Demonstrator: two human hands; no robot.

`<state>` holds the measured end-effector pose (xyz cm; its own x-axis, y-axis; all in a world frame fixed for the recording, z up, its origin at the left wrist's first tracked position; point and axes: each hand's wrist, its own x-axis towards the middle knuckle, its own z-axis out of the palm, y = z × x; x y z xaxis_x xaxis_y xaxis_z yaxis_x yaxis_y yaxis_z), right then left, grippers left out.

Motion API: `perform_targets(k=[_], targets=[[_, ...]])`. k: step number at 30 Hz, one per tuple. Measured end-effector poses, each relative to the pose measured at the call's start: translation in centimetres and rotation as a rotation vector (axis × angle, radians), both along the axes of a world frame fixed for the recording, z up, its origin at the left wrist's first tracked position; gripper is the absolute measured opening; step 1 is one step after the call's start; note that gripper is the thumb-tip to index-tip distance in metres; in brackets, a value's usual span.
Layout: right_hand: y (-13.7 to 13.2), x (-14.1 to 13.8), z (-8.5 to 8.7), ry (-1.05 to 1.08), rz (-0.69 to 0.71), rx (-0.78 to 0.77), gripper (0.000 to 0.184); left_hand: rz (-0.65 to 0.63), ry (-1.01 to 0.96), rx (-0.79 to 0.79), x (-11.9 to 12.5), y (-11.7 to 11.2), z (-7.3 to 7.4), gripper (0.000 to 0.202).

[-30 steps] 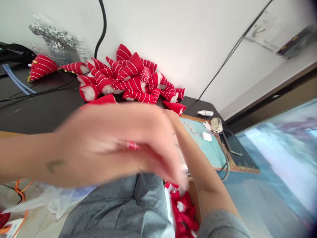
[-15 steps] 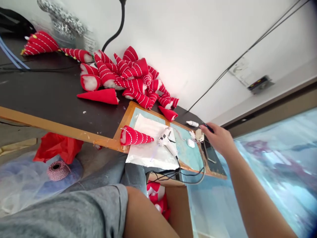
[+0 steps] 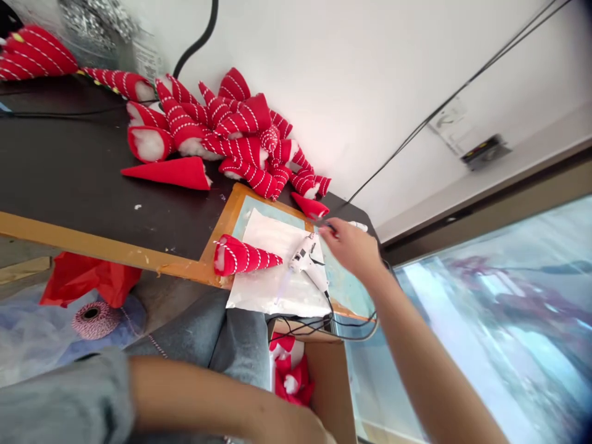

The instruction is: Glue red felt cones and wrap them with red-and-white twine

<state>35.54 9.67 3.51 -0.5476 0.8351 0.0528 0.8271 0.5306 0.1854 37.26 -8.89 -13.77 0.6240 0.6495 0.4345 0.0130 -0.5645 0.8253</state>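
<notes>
right arm (image 3: 430, 364) extended from 5 o'clock; right hand (image 3: 352, 248) raised at centre, fingers (image 3: 333, 229) pointing toward 10 o'clock. left forearm (image 3: 198, 394) low across 7 o'clock; left hand (image 3: 296, 428) cut off at 6 o'clock.

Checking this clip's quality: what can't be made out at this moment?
Head view only:
Left hand: cut off by the bottom edge, fingers unseen.
Right hand: blurred fingers; anything pinched is too small to tell.
Red-and-white fabric in the brown cardboard box: partly hidden by the box wall.

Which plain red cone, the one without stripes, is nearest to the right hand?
The small plain red cone, just beyond the right hand; the larger plain one lies farther away on the black tabletop.
</notes>
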Motion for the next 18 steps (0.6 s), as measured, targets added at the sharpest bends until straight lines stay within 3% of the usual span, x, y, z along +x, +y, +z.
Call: perform_targets(k=[1, 2, 4, 6, 8, 11, 13, 18], targets=[[0.2, -2.0, -1.4, -0.054, 0.041, -0.004, 0.038, -0.017, -0.002, 0.046, -2.0, -0.2, -0.1, 0.038], [0.5, -3.8, -2.9, -0.066, 0.07, -0.009, 0.037, 0.051, -0.067, 0.177, -4.5, -0.7, -0.1, 0.04], [1.4, -6.6, -5.6, -0.076, 0.13, -0.036, 0.035, 0.571, -0.19, 0.301, -10.5, -2.3, 0.2, 0.033], [2.5, -8.6, -7.6, -0.069, 0.181, -0.065, 0.034, 1.126, -0.212, 0.252, -16.3, -3.9, 0.4, 0.034], [3.4, -9.7, -8.6, -0.051, 0.217, -0.094, 0.033, 1.461, -0.1, 0.202, -20.3, -4.7, 0.2, 0.029], [3.4, -10.3, -8.6, 0.017, 0.26, -0.094, 0.038, 1.534, 0.098, 0.103, -22.4, -4.2, -0.6, 0.009], [2.2, -10.4, -8.1, 0.115, 0.354, -0.123, 0.04, 1.524, 0.183, 0.078, -22.2, -3.3, -1.0, 0.012], [-2.1, -10.7, -7.8, 0.565, 0.828, -0.601, 0.016, 1.455, 0.119, 0.043, -21.7, -2.0, -0.4, 0.019]])
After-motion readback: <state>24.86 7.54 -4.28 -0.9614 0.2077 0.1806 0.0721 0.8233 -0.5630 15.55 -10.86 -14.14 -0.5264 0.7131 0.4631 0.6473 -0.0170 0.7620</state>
